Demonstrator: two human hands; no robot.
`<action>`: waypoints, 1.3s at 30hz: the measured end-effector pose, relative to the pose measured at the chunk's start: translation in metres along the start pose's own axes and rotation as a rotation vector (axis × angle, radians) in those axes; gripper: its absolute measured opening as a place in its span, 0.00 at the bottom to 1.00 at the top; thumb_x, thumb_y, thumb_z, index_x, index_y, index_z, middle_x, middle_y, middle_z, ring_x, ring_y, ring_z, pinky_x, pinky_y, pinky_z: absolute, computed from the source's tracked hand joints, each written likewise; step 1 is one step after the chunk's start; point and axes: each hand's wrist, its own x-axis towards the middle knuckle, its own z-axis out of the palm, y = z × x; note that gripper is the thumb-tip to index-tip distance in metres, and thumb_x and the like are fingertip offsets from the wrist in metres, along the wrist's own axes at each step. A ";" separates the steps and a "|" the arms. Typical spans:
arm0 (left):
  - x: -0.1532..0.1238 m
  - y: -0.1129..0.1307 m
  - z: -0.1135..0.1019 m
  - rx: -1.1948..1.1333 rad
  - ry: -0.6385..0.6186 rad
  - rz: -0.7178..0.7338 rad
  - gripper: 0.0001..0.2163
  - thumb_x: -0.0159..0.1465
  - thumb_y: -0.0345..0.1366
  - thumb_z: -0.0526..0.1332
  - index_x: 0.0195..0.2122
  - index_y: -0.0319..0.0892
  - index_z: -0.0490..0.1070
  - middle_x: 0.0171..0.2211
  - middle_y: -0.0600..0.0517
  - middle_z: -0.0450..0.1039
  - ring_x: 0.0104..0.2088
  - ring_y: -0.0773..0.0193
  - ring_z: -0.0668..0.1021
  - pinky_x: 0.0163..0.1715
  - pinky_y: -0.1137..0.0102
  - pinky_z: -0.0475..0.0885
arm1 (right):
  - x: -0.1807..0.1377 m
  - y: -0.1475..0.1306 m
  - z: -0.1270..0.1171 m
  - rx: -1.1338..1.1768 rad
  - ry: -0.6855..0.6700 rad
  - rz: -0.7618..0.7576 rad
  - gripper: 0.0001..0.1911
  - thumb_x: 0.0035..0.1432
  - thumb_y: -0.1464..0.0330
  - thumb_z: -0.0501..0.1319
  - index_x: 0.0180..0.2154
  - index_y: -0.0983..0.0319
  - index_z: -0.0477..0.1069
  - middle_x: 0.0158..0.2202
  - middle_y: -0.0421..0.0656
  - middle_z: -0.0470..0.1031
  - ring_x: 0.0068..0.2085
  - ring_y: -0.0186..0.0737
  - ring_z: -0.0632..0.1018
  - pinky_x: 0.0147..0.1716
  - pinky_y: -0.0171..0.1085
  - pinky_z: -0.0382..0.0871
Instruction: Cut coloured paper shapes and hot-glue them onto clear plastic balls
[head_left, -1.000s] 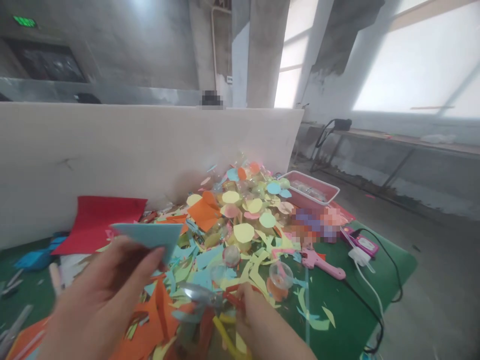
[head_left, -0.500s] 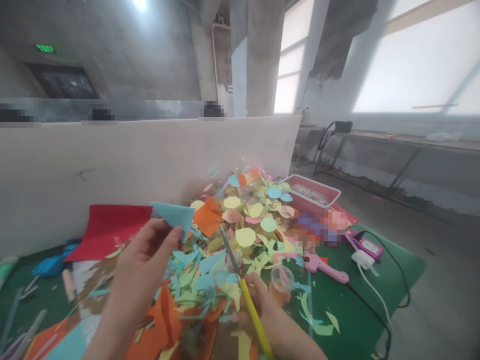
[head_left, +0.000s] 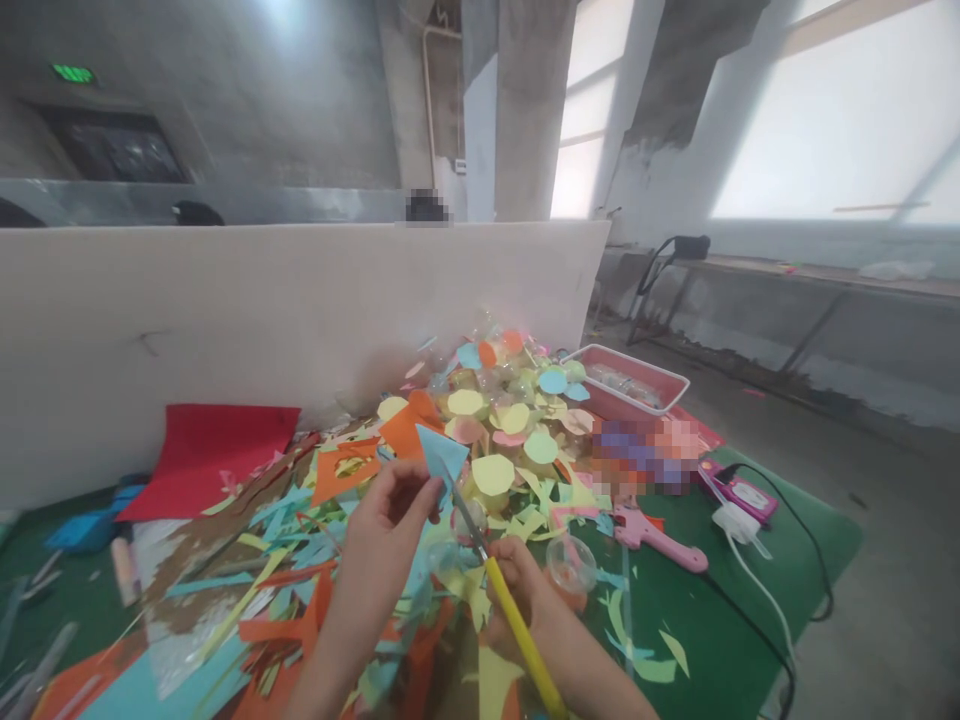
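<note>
My left hand pinches a piece of light blue paper between thumb and fingers, its pointed corner sticking up. My right hand is wrapped around yellow-handled scissors. Their metal blades point up and left, with the tip at the paper's right part; whether they are cutting into it I cannot tell. Below both hands lie many coloured paper scraps. Just beyond the blades, a round yellow paper piece rests on a heap of clear plastic cups and paper discs.
A pink hot glue gun lies right of the scraps, near a clear cup. Behind stands a pink basket. Red paper lies at the left, before a white partition. Cables hang over the green table's right edge.
My left hand has carried the blue paper to the right, up to the scissor blades. My right hand has stayed nearly in place with the scissors.
</note>
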 end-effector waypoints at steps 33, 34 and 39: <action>-0.011 0.002 0.009 -0.021 0.051 -0.007 0.10 0.58 0.44 0.65 0.27 0.44 0.68 0.22 0.57 0.71 0.26 0.66 0.73 0.29 0.72 0.68 | -0.009 -0.006 -0.003 0.031 0.048 0.057 0.26 0.49 0.55 0.72 0.36 0.57 0.57 0.26 0.31 0.60 0.25 0.28 0.62 0.26 0.29 0.54; -0.011 0.002 0.009 -0.020 0.048 -0.006 0.11 0.58 0.44 0.65 0.27 0.44 0.68 0.22 0.57 0.70 0.26 0.66 0.73 0.29 0.73 0.68 | -0.009 -0.006 -0.003 0.036 0.051 0.058 0.26 0.48 0.56 0.73 0.35 0.57 0.57 0.25 0.30 0.60 0.25 0.27 0.62 0.26 0.29 0.54; -0.012 0.004 0.008 -0.028 0.026 -0.029 0.12 0.57 0.45 0.66 0.26 0.44 0.68 0.21 0.57 0.70 0.25 0.67 0.72 0.29 0.73 0.66 | -0.011 -0.005 -0.003 0.005 0.072 0.037 0.27 0.48 0.55 0.73 0.34 0.58 0.56 0.23 0.29 0.55 0.23 0.25 0.56 0.23 0.28 0.48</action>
